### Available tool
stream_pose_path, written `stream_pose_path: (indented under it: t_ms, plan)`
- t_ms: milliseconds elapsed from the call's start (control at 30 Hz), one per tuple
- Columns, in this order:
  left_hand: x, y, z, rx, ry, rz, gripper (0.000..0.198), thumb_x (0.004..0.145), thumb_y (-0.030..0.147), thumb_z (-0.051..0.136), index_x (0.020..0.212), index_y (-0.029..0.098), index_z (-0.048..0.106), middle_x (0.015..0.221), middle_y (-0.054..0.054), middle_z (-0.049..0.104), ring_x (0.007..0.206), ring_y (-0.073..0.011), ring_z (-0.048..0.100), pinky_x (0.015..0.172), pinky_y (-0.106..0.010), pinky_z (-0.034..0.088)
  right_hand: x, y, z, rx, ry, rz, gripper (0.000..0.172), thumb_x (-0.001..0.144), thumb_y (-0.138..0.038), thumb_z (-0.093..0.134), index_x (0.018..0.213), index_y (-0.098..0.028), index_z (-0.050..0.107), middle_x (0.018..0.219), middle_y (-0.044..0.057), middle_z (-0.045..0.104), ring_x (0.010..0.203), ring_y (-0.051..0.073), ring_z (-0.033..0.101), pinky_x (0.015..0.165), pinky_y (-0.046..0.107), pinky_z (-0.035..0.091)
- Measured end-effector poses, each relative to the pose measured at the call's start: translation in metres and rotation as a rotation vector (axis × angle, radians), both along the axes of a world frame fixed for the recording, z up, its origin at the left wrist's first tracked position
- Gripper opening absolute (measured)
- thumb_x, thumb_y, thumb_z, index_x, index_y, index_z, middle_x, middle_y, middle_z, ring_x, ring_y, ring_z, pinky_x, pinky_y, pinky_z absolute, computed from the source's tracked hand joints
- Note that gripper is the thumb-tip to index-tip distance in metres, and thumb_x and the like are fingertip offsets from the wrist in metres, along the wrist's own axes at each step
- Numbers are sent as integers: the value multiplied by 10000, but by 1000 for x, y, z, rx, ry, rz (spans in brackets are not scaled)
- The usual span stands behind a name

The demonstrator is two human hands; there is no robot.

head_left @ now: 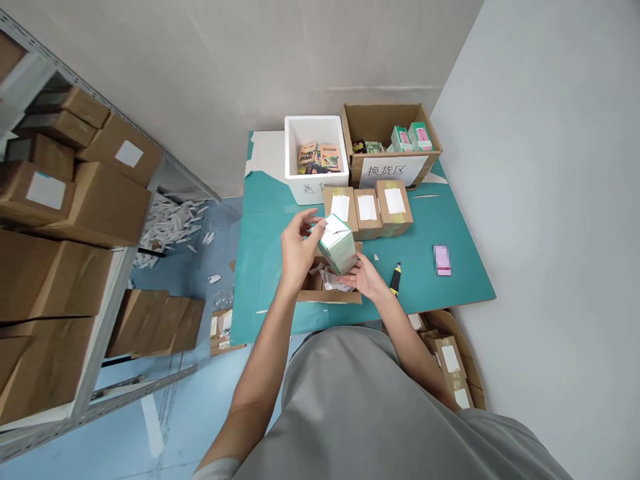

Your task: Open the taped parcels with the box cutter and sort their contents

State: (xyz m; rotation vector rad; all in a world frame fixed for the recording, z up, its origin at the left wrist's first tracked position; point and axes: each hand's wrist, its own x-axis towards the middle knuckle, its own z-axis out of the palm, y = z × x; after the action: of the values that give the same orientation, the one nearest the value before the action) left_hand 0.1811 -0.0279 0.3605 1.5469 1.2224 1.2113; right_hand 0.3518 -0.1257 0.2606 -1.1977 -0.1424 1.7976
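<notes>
Both hands hold a tilted green and white product box (pixel 340 248) above an opened cardboard carton (pixel 330 295). My left hand (pixel 300 247) grips its upper left edge, thumb by the white top flap. Underneath, my right hand (pixel 367 277) supports the lower right side with its fingers closed against it. Clear plastic wrapping (pixel 333 280) lies inside the carton, directly below the box. A black and yellow utility knife (pixel 395 279) rests on the table right of my right hand.
Three sealed parcels (pixel 367 207) stand beyond my hands. Behind them are a white foam bin (pixel 316 121) with small packets and a labelled cardboard box (pixel 393 167) with green-pink boxes. A pink item (pixel 443 260) lies right on the green table (pixel 270 267). Parcel shelves (pixel 120 267) flank the left.
</notes>
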Motion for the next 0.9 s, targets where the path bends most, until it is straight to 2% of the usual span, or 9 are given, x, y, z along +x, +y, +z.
stream_pose_path:
  t_ms: [100,167,233,367,467,533,600,767,900]
  plan:
    - [-8,-14,-21,-56,-109,43,427,939,576,867,1109,187,824,1067,-85,847,977,-225,768,888,-327,603,2,9,2,78,-29,-217,366,986,-555,824,1169,-259,709,1104,80,862,933,265,879,903,410,765]
    - [-15,-28,-37,-135,-191,63,491,900,639,896,1069,183,827,1044,-91,848,966,-237,781,892,-344,626,4,16,3,129,-98,-344,347,894,-500,896,1064,-278,690,1042,29,843,919,246,850,847,384,754]
    - [-25,-44,-52,-194,-285,60,526,883,665,920,1101,194,833,1184,-128,858,1141,-283,801,1017,-395,640,6,22,4,181,-169,-414,371,820,-476,926,1006,-286,667,995,-12,820,873,219,809,754,335,716]
    - [-51,-73,-74,-452,-450,18,550,880,697,938,1131,221,822,1464,-150,790,1312,-310,767,1026,-387,661,7,31,10,280,-282,-405,399,761,-451,920,1063,-294,711,1015,-33,815,866,193,763,688,261,621]
    - [-73,-82,-82,-676,-564,-54,514,886,636,972,1149,235,788,1228,-88,829,1085,-237,808,877,-303,681,2,38,13,305,-331,-351,451,751,-435,915,1146,-301,744,1099,-9,837,953,228,781,726,282,621]
    - [-85,-79,-86,-806,-650,-121,474,855,549,1028,1074,236,747,984,-17,796,918,-187,803,847,-286,691,-4,43,12,319,-323,-309,472,751,-429,909,1177,-302,751,1161,7,849,1018,259,796,765,310,635]
    - [-92,-70,-89,-933,-734,-211,474,821,463,1067,1036,239,709,929,14,785,849,-173,807,862,-317,713,-10,48,10,341,-299,-277,469,752,-421,902,1181,-299,758,1206,16,855,1089,286,805,831,340,656]
    - [-92,-43,-99,-1134,-802,-413,534,860,420,1044,1278,295,735,1347,-59,847,1178,-284,859,1071,-491,714,-11,63,-2,383,-265,-293,509,768,-432,923,1241,-315,775,1313,19,853,1299,316,771,1073,406,655]
    - [-69,-20,-105,-1114,-727,-417,633,841,419,1057,1381,340,736,1376,-53,847,1190,-295,862,1096,-515,717,4,67,-14,378,-346,-320,716,833,-580,942,1472,-355,710,1529,54,775,1454,327,705,1190,477,616]
